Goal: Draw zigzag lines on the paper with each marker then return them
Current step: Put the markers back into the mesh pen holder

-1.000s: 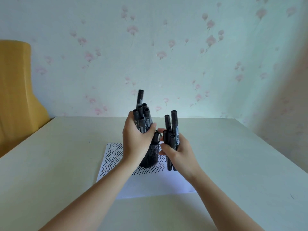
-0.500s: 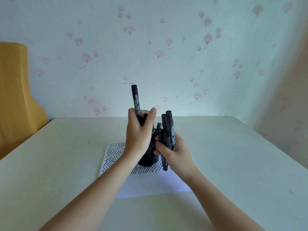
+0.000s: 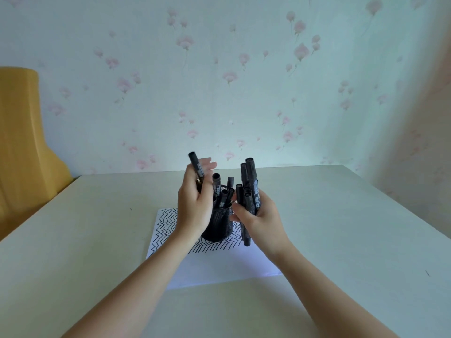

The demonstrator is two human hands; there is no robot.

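Head view: a black mesh pen cup (image 3: 218, 225) stands on the zigzag-covered paper (image 3: 219, 262), between the two hands. Several black markers (image 3: 223, 195) already lean inside it. The left hand (image 3: 195, 206) is raised at the cup's left rim, pinching a single marker (image 3: 196, 167) that tilts up and to the left; its fingers look half spread, though blur makes the exact grip hard to read. The right hand (image 3: 258, 218) sits just right of the cup, curled round a bundle of markers (image 3: 249, 191) held upright, their lower ends hanging over the paper.

The paper lies mid-table with pale table (image 3: 97, 240) open on every side; the far edge meets the flowered wall (image 3: 244, 93), and a yellow chair back (image 3: 22, 142) stands at the left.

Compared with half a second ago, the left hand's clutch of markers has dropped into the cup, leaving one in its fingers, and the hands have drawn slightly apart.
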